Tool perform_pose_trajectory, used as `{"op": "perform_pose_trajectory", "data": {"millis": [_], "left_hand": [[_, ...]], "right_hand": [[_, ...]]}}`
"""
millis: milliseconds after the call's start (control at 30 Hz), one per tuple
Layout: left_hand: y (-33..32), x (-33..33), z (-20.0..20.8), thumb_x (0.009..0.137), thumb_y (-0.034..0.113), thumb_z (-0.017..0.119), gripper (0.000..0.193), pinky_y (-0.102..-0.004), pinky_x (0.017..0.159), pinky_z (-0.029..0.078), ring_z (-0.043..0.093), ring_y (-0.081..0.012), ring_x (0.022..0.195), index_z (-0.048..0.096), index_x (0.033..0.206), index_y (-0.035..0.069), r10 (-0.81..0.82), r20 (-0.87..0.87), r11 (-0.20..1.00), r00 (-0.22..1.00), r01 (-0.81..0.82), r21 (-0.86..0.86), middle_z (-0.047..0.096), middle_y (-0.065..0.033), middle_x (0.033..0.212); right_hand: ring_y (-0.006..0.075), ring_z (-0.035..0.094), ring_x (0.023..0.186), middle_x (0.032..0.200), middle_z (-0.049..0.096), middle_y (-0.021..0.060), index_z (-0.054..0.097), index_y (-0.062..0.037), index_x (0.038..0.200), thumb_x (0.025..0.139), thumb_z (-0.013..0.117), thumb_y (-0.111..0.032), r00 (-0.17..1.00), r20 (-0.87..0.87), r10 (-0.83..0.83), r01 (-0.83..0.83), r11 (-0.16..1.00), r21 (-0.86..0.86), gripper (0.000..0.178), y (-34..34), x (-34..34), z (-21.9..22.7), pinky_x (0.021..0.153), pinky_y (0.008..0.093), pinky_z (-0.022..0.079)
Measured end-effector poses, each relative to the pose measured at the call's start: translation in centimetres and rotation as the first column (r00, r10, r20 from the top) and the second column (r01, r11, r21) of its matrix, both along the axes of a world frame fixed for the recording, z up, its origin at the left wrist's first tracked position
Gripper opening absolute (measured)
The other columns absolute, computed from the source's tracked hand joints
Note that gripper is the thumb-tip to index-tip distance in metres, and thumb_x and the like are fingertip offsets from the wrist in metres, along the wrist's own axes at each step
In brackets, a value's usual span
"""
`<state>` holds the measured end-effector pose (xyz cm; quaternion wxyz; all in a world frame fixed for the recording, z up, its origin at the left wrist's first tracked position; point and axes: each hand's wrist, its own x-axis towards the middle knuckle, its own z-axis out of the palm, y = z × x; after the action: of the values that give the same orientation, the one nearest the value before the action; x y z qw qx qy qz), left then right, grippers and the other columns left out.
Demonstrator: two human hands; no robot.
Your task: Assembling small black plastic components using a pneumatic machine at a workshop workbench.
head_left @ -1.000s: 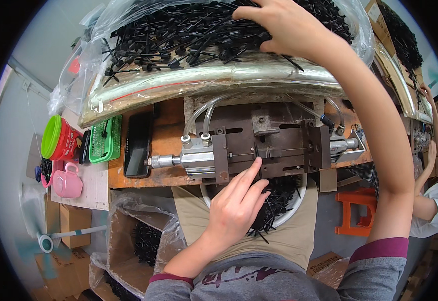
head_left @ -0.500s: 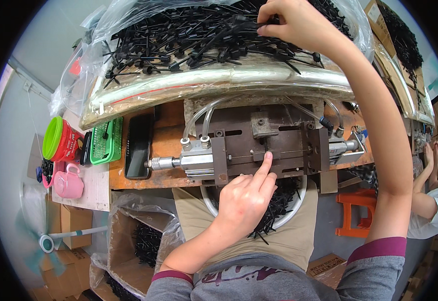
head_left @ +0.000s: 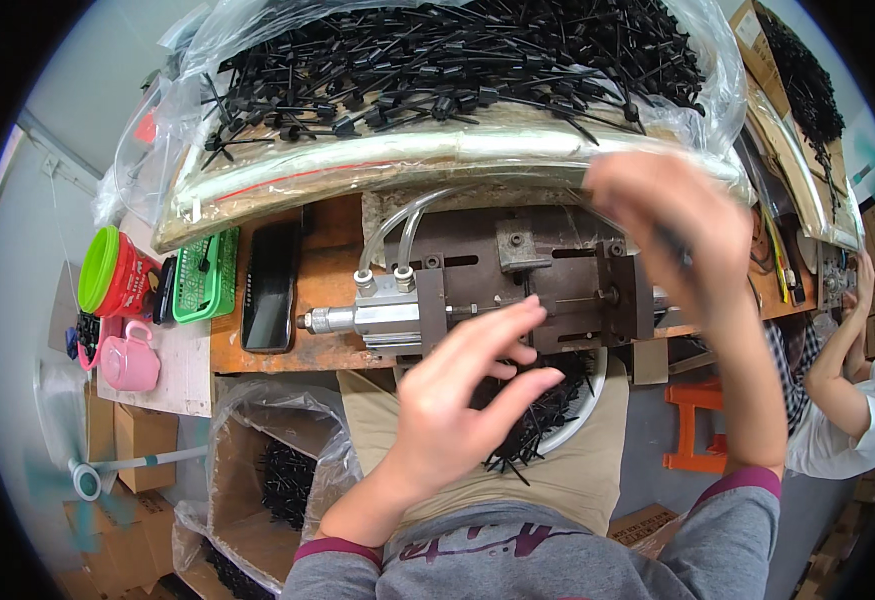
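My left hand (head_left: pixel 462 400) hovers just in front of the dark metal press fixture (head_left: pixel 567 318), thumb and fingers apart and holding nothing. A small black stemmed part (head_left: pixel 529 285) sits upright below the fixture's central block (head_left: pixel 522 245). Over the fixture's right end, my right hand (head_left: pixel 682 220) is smeared by motion. Its fingers look curled around a dark, blurred black plastic part (head_left: pixel 672 245). Behind the fixture lies a big heap of black stemmed plastic parts (head_left: pixel 437 80) on plastic sheeting. More such parts fill a white-rimmed bowl (head_left: pixel 592 400) on my lap.
A metal air cylinder (head_left: pixel 387 320) with clear hoses (head_left: pixel 387 225) stands at the fixture's left. Farther left are a black phone (head_left: pixel 270 290), a green basket (head_left: pixel 207 280) and a pink cup (head_left: pixel 129 362). A plastic-lined carton (head_left: pixel 237 480) stands below; an orange stool (head_left: pixel 692 425) and another person (head_left: pixel 847 400) are right.
My right hand has come away from the heap, moving down and right toward the fixture. My left hand has drawn back from the fixture's middle, its pointing finger lifted and its thumb spread.
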<state>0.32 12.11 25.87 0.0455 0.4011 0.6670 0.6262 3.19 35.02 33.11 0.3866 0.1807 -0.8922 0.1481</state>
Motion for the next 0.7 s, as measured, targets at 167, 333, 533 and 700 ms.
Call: {"op": "perform_pose_trajectory", "data": {"millis": [167, 333, 533, 700], "left_hand": [[-0.5, -0.4, 1.2, 0.076, -0.012, 0.075, 0.042, -0.0292, 0.077, 0.061, 0.07, -0.0226, 0.094, 0.065, 0.117, -0.006, -0.194, 0.276, 0.978, 0.941, 0.163, 0.132, 0.065, -0.0191, 0.114], [-0.6, 0.1, 1.2, 0.07, -0.004, 0.085, 0.047, -0.0262, 0.076, 0.06, 0.069, -0.0182, 0.091, 0.066, 0.113, -0.005, -0.159, 0.026, 0.981, 0.987, 0.155, 0.114, 0.065, -0.0171, 0.108], [-0.2, 0.5, -0.1, 0.063, 0.003, 0.087, 0.039, -0.0333, 0.078, 0.058, 0.068, -0.0242, 0.094, 0.076, 0.1, 0.005, -0.035, -0.434, 0.996, 0.9, -0.002, -0.086, 0.068, -0.0104, 0.107], [-0.6, 1.0, -0.5, 0.066, -0.001, 0.083, 0.036, -0.0309, 0.069, 0.059, 0.07, -0.0218, 0.087, 0.075, 0.1, 0.003, -0.066, -0.413, 0.989, 0.908, 0.006, -0.146, 0.067, -0.0113, 0.105]], "right_hand": [[0.0225, 0.066, 0.074, 0.103, 0.068, 0.0184, 0.071, 0.0057, 0.093, 0.065, 0.065, -0.014, 0.997, -0.053, 0.056, -0.035, 0.943, 0.331, 0.035, -3.7, 3.5, -3.3, 0.065, 0.0315, 0.057], [0.0254, 0.068, 0.074, 0.1, 0.069, 0.0197, 0.07, 0.0063, 0.094, 0.067, 0.067, -0.009, 0.997, -0.066, 0.049, -0.038, 0.986, 0.165, 0.031, -3.5, 4.5, -5.0, 0.064, 0.031, 0.058], [0.0152, 0.069, 0.066, 0.088, 0.07, 0.0126, 0.065, 0.0092, 0.099, 0.094, 0.066, -0.003, 0.811, 0.334, 0.48, 0.269, 0.201, -0.942, 0.013, -5.3, 6.5, -4.6, 0.058, 0.0255, 0.056], [0.0145, 0.068, 0.06, 0.082, 0.069, 0.011, 0.065, 0.0086, 0.102, 0.096, 0.064, -0.008, 0.744, 0.404, 0.532, 0.376, 0.166, -0.912, 0.017, -4.8, 7.0, -5.4, 0.051, 0.024, 0.052]]}}
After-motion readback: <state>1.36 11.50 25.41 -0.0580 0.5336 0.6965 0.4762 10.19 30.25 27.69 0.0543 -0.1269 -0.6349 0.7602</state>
